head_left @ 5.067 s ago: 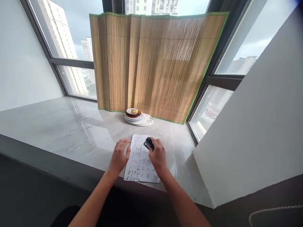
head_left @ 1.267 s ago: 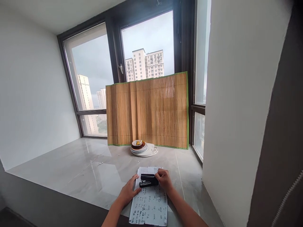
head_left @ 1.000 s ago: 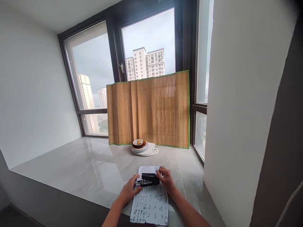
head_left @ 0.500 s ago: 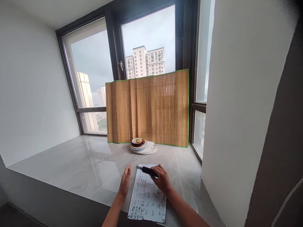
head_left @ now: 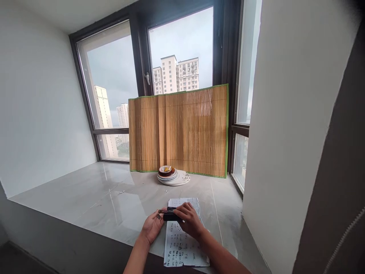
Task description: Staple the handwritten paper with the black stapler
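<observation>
A black stapler with metal parts spans the gap between my hands, above the handwritten sheets of paper. My right hand is closed round its right end, fingers on top. At the other end, my left hand has its palm turned up and its fingertips against the metal tip; some of those fingers are hidden. The sheets lie on the grey tiled ledge, near its front edge, with the right forearm crossing over them.
Behind the paper stands a stack of plates and small dishes, partly on a large white plate. A bamboo mat with green edging leans on the window. Small scraps lie to the left.
The stapler has come down and left, and its parts now look spread apart. My left hand has turned palm up and met its tip. The paper has shifted slightly right.
</observation>
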`<state>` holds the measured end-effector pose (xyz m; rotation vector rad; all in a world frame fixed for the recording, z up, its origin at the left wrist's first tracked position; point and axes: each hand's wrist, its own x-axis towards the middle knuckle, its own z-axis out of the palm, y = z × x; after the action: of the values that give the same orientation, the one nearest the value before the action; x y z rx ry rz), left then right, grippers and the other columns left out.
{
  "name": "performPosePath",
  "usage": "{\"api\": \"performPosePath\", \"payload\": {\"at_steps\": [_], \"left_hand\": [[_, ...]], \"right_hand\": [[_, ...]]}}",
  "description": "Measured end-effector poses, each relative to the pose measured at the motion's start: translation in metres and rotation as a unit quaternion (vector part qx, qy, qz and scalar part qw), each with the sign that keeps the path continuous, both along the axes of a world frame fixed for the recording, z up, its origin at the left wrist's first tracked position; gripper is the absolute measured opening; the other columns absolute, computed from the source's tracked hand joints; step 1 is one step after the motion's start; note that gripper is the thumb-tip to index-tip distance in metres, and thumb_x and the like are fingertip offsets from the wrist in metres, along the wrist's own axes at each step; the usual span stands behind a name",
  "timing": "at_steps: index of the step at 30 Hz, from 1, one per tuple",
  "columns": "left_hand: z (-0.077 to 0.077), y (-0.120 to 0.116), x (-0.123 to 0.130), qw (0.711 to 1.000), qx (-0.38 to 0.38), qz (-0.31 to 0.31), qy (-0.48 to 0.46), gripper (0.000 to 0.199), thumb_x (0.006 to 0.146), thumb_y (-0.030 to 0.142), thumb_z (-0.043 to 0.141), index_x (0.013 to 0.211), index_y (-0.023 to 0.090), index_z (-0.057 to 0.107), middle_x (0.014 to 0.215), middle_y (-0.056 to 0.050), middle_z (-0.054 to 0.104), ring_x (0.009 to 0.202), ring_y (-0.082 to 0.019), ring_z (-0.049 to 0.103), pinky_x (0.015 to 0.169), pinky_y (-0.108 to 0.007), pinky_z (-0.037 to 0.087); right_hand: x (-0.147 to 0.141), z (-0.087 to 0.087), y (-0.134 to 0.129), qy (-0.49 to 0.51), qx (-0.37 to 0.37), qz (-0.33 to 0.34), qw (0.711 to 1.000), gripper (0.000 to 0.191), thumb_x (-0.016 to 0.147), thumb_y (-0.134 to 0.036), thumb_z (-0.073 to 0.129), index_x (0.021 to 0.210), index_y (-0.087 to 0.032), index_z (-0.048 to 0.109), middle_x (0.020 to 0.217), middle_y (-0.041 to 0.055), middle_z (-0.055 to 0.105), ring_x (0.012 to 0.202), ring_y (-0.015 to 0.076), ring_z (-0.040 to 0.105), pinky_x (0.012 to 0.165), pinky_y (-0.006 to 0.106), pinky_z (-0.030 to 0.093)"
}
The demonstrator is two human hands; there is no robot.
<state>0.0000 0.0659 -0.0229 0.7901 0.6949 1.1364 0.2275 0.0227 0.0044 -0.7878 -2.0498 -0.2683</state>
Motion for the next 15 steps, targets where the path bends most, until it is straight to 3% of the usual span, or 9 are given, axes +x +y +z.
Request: {"api": "performPosePath", "payload": {"at_steps": [4, 8, 12, 15], "left_hand": [[-0.002, 0.001, -0.003, 0.988, -0.089, -0.012, -0.125, 0.041, 0.102, 0.02, 0.045, 0.137, -0.001, 0.05, 0.122, -0.025, 0.07, 0.122, -0.026, 0.068, 0.111, -0.037, 0.051], [0.002, -0.002, -0.004, 0.985, -0.104, -0.017, -0.138, 0.053, 0.1, 0.022, 0.047, 0.145, -0.004, 0.039, 0.133, -0.032, 0.063, 0.13, -0.032, 0.061, 0.11, -0.042, 0.053], [0.005, -0.006, -0.001, 0.994, -0.062, -0.006, -0.085, 0.043, 0.093, 0.009, 0.047, 0.134, -0.004, 0.051, 0.129, -0.03, 0.066, 0.126, -0.031, 0.065, 0.114, -0.041, 0.048], [0.005, -0.013, 0.005, 1.0, 0.011, -0.001, -0.022, 0.033, 0.095, 0.017, 0.055, 0.125, 0.006, 0.062, 0.128, -0.023, 0.07, 0.123, -0.028, 0.067, 0.115, -0.039, 0.047]], "right_hand": [[0.012, -0.008, 0.013, 0.208, -0.145, -0.077, 0.964, 0.016, 0.079, -0.022, 0.071, 0.095, -0.022, 0.068, 0.087, 0.004, 0.07, 0.081, 0.0209, 0.061, 0.073, 0.031, 0.046], [0.02, -0.019, 0.023, 0.206, -0.222, -0.118, 0.946, 0.016, 0.071, -0.026, 0.077, 0.079, -0.02, 0.064, 0.073, 0.0001, 0.066, 0.067, 0.017, 0.058, 0.063, 0.027, 0.04], [0.016, -0.01, 0.014, 0.166, -0.183, -0.117, 0.962, 0.023, 0.076, -0.028, 0.078, 0.093, -0.022, 0.064, 0.093, 0.0044, 0.068, 0.086, 0.0226, 0.061, 0.076, 0.032, 0.047], [0.008, 0.007, 0.001, 0.125, -0.112, -0.086, 0.982, 0.022, 0.089, -0.028, 0.07, 0.109, -0.023, 0.063, 0.111, 0.0085, 0.067, 0.101, 0.0249, 0.059, 0.091, 0.038, 0.047]]}}
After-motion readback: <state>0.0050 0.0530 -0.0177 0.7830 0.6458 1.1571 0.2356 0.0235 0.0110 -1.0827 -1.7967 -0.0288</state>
